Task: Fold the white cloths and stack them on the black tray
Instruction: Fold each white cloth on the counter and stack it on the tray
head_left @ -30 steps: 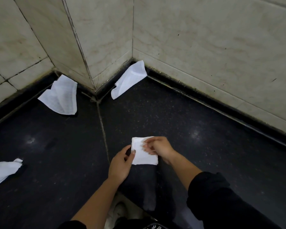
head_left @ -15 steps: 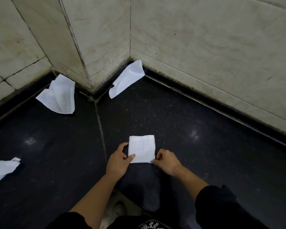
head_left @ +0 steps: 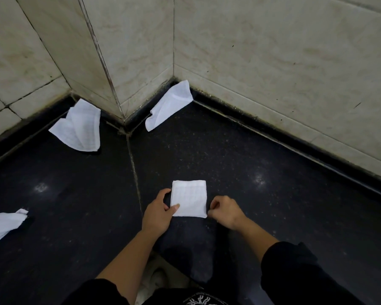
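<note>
The folded cloth (head_left: 189, 198) lies flat between 2 hands, left hand (head_left: 157, 211) pinching its edge, right hand (head_left: 226, 212) curled beside it.

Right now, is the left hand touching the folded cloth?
Touching. In the head view, the left hand has its thumb lying on the folded cloth's lower left corner, with its fingers curled at the cloth's left edge.

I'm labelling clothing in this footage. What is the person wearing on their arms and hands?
Both hands are bare: no gloves, rings or watch show on the left hand or the right hand. The forearms are uncovered. Black sleeves are pushed up toward the elbows, the right one bunched. At the bottom edge, a black garment carries a white printed design.
</note>
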Available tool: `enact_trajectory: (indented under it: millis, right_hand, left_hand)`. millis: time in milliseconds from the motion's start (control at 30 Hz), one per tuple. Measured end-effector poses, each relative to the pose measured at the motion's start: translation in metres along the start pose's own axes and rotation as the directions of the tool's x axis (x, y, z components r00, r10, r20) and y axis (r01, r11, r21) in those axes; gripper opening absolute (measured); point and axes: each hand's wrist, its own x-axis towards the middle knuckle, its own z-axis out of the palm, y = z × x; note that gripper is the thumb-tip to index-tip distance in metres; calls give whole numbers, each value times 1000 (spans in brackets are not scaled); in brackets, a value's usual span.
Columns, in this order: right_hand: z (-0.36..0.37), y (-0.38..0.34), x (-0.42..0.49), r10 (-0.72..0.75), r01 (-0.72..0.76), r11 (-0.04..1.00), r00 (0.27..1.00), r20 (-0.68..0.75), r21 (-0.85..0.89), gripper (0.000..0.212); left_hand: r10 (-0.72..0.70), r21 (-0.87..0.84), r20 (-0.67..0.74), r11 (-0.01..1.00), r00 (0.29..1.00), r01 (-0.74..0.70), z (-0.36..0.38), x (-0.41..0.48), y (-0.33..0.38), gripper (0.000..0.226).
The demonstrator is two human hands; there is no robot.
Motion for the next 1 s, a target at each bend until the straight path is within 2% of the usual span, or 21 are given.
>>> enact_trajectory:
  millis: [100,200,267,367,433,567,733,800,867,1000]
  right_hand:
    - [-1,-4,7,142,-99,941,984,-112,323,8]
    - [7,-16,7,231,-171,794,973,-29,584,15]
    - [12,-24,6,251,-194,746,968,2,638,19]
    - [18,-31,11,250,-165,762,967,-50,626,9]
    - [18,-34,12,232,-131,801,967,-103,584,13]
    - [12,-40,7,152,-82,832,985,-83,548,10]
    - [-6,-52,-6,-20,82,903,989,-149,421,10]
    - [-15,-57,-13,-96,160,904,980,-174,398,10]
    - [-24,-62,-19,-141,203,890,974,-179,407,12]
    - [-41,-66,-34,-156,220,842,973,-169,493,15]
  left_hand:
    - [-5,-5,14,1000,1000,5,-1,0,0,58]
    - [-7,2,21,1000,1000,7,-2,-1,3,56]
    - [-10,14,37,1000,999,10,-4,-1,5,56]
    - [-17,49,89,999,996,13,-8,0,8,58]
    - [-42,42,132,998,990,37,-12,1,10,60]
    - [-101,8,218,995,971,101,-20,1,20,66]
    - [-279,-81,299,946,913,315,-30,4,34,61]
    - [-305,-226,306,897,902,380,-29,0,39,46]
    - [-323,-399,331,804,887,441,-27,-7,46,34]
    - [-313,-567,439,631,842,530,-19,-14,53,50]
